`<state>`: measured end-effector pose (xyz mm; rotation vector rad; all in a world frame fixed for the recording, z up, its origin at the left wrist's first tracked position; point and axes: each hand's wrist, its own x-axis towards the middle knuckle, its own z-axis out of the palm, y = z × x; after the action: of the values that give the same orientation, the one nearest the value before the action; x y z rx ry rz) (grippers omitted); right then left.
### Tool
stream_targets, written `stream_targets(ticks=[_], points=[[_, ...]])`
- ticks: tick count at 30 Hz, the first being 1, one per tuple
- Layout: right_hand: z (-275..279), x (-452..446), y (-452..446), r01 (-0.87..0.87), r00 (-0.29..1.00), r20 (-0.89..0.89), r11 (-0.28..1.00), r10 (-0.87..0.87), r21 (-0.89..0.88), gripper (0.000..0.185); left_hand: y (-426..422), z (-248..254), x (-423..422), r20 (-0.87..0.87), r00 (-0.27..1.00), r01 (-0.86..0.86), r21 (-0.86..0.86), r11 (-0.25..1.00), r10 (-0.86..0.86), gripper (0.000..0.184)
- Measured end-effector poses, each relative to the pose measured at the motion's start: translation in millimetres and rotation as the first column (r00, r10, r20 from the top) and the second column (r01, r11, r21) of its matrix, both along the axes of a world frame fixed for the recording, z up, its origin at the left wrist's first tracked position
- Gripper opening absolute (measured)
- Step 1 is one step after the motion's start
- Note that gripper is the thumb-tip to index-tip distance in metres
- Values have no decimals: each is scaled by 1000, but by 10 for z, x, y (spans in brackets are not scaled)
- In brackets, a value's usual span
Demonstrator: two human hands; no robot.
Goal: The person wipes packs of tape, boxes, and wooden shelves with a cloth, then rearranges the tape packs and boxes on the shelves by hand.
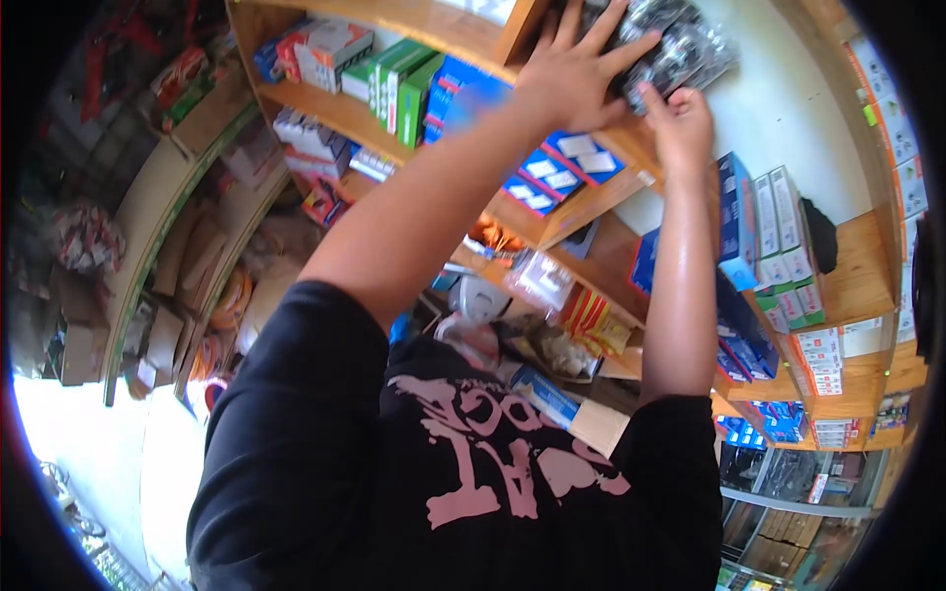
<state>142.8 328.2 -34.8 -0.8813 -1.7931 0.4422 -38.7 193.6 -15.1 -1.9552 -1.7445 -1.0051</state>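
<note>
At the top of the head view, a clear plastic bag (685, 49) of dark and silvery small parts lies on a high wooden shelf. I cannot make out the kind of parts. My left hand (579, 77) reaches up to the bag's left side, its fingers spread wide and the back of the hand towards me. Some fingertips touch or overlap the plastic. My right hand (682, 123) is at the bag's lower edge, with thumb and fingers curled closed on the plastic.
Wooden shelves (581, 207) hold blue boxes (552, 177), green boxes (404, 84) and white-green boxes (778, 227). A shelf upright stands close to my left hand. Curved shelves (163, 217) with cartons stand at left. A glass case (778, 483) is lower right.
</note>
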Motion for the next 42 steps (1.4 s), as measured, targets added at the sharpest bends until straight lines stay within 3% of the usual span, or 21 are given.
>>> stream_targets(ticks=[2, 4, 5, 7, 8, 9, 10, 11, 12, 13, 15, 16, 18, 19, 22, 25, 28, 31, 33, 36, 42], points=[[50, -2, -74, -20, 999, -44, 997, 17, -75, 49, -46, -127, -11, 85, 992, 71, 273, 959, -97, 85], [278, 148, -402, 111, 985, 122, 990, -120, 82, 38, -291, -470, -21, 135, 953, 187, 434, 881, -269, 72], [298, 211, -805, 106, 994, -17, 981, -104, 160, 38, -682, -591, 20, 51, 979, 149, 485, 862, -198, 59], [66, 444, -1495, -15, 969, -232, 952, 90, 305, 40, -1635, -1053, 13, 67, 971, 224, 98, 970, -231, 54], [-76, 582, -1909, -275, 947, -39, 868, 319, 413, 44, -2070, -1426, -80, 136, 962, 253, -115, 960, -237, 55], [-287, 707, -2199, -596, 794, 109, 731, 598, 331, 41, -2492, -1938, -191, 215, 963, 225, -299, 927, -164, 58], [-727, 833, -2366, -664, 748, 140, 726, 649, 179, 38, -2977, -2383, -261, 323, 946, 138, -500, 855, 36, 61], [-1183, 946, -2530, -618, 753, 218, 781, 621, -89, 30, -3614, -3207, -269, 299, 894, -42, -686, 727, 334, 61], [-1584, 1040, -2694, -396, 769, 247, 742, 590, -541, 23, -4172, -3410, -293, 472, 712, 118, -810, 574, 519, 50], [-2290, 1273, -2772, -217, 766, 257, 613, 590, -760, 14, -4737, -3898, -234, 501, 568, 121, -835, 536, 653, 40], [-3279, 1808, -3063, -270, 643, 122, 373, 756, -888, 27, -5278, -4003, -29, 753, 253, 110, -646, 755, 608, 39], [-3259, 1757, -3291, -177, 786, -65, 122, 615, -977, 31, -5284, -3834, -8, 669, 440, 79, -694, 716, 600, 36], [-3230, 1525, -3452, -120, 764, -38, 83, 645, -989, 33, -5013, -3282, -205, 406, 765, -14, -765, 644, 500, 32], [-3266, 1390, -3498, -108, 720, 6, 121, 694, -987, 34, -4880, -3304, -261, 516, 589, 175, -833, 525, 621, 28], [-3605, 1008, -3484, -75, 563, 189, 278, 804, -958, 37, -4333, -3307, -316, 628, 493, 422, -778, 466, 602, 30], [-3830, 801, -3473, -42, 465, 307, 367, 831, -929, 40, -4196, -3872, -433, 580, 729, 516, -814, 265, 363, 34], [-3846, 746, -3484, -64, 560, 183, 262, 808, -963, 43, -4161, -3882, -538, 505, 810, 453, -862, 229, 299, 34], [-3789, 645, -3507, -139, 675, -10, 114, 738, -984, 44, -4228, -4041, -681, 593, 722, 482, -801, 355, 357, 31], [-3720, 526, -3584, -205, 743, -145, 16, 654, -979, 45, -4139, -3724, -817, 596, 693, 444, -796, 411, 406, 28], [-3156, 209, -3454, -119, 738, -99, -16, 668, -993, 50, -3933, -3076, -1176, 612, 660, 428, -783, 451, 435, 27], [-2182, -382, -3397, -216, 605, 35, 206, 795, -954, 51, -3818, -1950, -1857, 729, 589, 557, -679, 477, 350, 25]])
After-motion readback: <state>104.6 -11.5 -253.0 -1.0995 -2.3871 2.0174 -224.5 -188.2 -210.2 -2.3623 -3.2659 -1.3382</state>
